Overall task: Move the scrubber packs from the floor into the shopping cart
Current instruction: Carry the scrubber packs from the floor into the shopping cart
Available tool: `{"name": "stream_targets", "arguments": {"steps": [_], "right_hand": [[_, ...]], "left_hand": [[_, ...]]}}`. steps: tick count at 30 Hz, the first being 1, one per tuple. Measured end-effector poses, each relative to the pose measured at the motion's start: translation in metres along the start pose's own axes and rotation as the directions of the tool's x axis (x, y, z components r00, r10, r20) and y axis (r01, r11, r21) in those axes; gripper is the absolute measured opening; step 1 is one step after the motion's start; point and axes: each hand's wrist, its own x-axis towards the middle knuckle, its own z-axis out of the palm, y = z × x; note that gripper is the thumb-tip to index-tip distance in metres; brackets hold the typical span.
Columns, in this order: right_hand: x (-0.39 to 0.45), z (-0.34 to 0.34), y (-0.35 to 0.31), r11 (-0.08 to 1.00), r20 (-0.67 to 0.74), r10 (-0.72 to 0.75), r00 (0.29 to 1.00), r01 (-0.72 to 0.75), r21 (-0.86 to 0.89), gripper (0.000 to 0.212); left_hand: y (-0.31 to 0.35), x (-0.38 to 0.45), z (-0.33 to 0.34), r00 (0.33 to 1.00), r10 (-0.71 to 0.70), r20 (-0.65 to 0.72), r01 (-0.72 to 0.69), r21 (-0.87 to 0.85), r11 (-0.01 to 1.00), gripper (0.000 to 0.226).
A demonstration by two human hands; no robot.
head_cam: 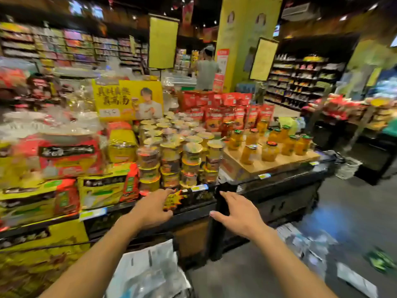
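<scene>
A dark display worktop (279,181) stacked with goods fills mid-frame. Blurred grey-white scrubber packs lie on the floor (309,244) at lower right, more at bottom centre (146,272). Left hand (153,208) and right hand (238,214) hover, each grip apart, empty.

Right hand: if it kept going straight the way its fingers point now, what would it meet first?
Probably the dark front edge of the display stand, near its corner. The right hand is open, fingers pointing up and left toward it. Depth is unclear, so contact isn't certain.
</scene>
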Motion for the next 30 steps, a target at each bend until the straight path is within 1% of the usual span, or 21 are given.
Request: {"name": "stream_targets", "arguments": {"steps": [2, 5, 7, 10, 12, 14, 18, 21, 25, 30], "right_hand": [[-0.027, -0.025, 0.048, 0.994, -0.061, 0.113, 0.992, -0.113, 0.009, 0.089], [-0.076, -0.057, 0.124, 0.960, -0.143, 0.281, 0.949, -0.279, 0.032, 0.088], [-0.108, -0.075, 0.176, 0.924, -0.184, 0.381, 0.906, -0.378, 0.056, 0.087], [-0.155, -0.099, 0.252, 0.864, -0.235, 0.502, 0.832, -0.497, 0.084, 0.088], [-0.187, -0.113, 0.302, 0.818, -0.264, 0.571, 0.777, -0.568, 0.097, 0.088], [-0.216, -0.122, 0.346, 0.763, -0.271, 0.640, 0.719, -0.636, 0.114, 0.087], [-0.264, -0.133, 0.423, 0.654, -0.274, 0.748, 0.605, -0.742, 0.147, 0.087], [-0.289, -0.140, 0.472, 0.586, -0.274, 0.799, 0.536, -0.795, 0.157, 0.087], [-0.301, -0.141, 0.533, 0.522, -0.258, 0.840, 0.477, -0.840, 0.149, 0.087], [-0.280, -0.141, 0.615, 0.473, -0.223, 0.871, 0.439, -0.870, 0.137, 0.089]], "left_hand": [[0.062, 0.029, -0.004, 0.992, 0.124, -0.001, -0.124, 0.031, 0.992, 0.073], [0.163, 0.066, 0.002, 0.951, 0.307, 0.032, -0.308, 0.039, 0.951, 0.068], [0.230, 0.087, 0.012, 0.913, 0.405, 0.044, -0.407, 0.037, 0.913, 0.066], [0.328, 0.114, 0.028, 0.844, 0.534, 0.040, -0.536, 0.047, 0.843, 0.071], [0.393, 0.130, 0.039, 0.795, 0.605, 0.035, -0.606, 0.065, 0.793, 0.075], [0.453, 0.145, 0.051, 0.744, 0.667, 0.037, -0.667, 0.075, 0.741, 0.073], [0.552, 0.175, 0.089, 0.660, 0.749, 0.057, -0.751, 0.055, 0.658, 0.075], [0.616, 0.194, 0.122, 0.620, 0.781, 0.080, -0.785, 0.061, 0.617, 0.073], [0.683, 0.226, 0.157, 0.568, 0.817, 0.096, -0.822, 0.098, 0.561, 0.075], [0.747, 0.296, 0.194, 0.555, 0.815, 0.164, -0.831, 0.131, 0.540, 0.077]]}}
